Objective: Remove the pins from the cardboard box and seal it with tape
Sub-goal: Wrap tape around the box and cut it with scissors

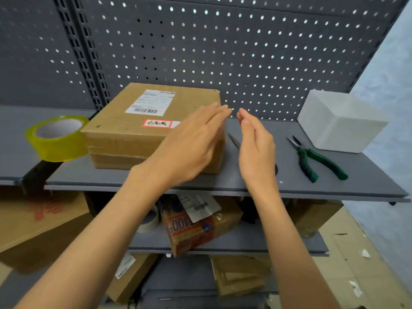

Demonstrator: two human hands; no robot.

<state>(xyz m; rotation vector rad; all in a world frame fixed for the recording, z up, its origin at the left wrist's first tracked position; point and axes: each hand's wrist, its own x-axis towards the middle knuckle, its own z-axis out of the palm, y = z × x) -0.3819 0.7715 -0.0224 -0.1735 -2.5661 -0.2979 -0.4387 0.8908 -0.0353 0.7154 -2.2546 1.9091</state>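
Cardboard box (142,130) on the grey shelf (245,181), flaps down, roll of tape (56,139) touching its left side, green-handled pliers (316,157) lying well to the right. Both hands empty: left hand (191,141) flat-fingered over the box's right end, right hand (256,148) loosely extended beside it. Apparently reaching in to start; no pins discernible. Next, probably: taking up the pliers for the pins.

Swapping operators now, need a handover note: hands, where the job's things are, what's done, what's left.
Left hand: open, over the cardboard box's right end, holding nothing.
Right hand: open, beside the box, empty.
Cardboard box: on the shelf, flaps closed.
Tape roll: left of box, touching it.
Pliers: right, lying unused.
Done: nothing evident; pins too small to confirm.
Left: pull pins, tape seam.
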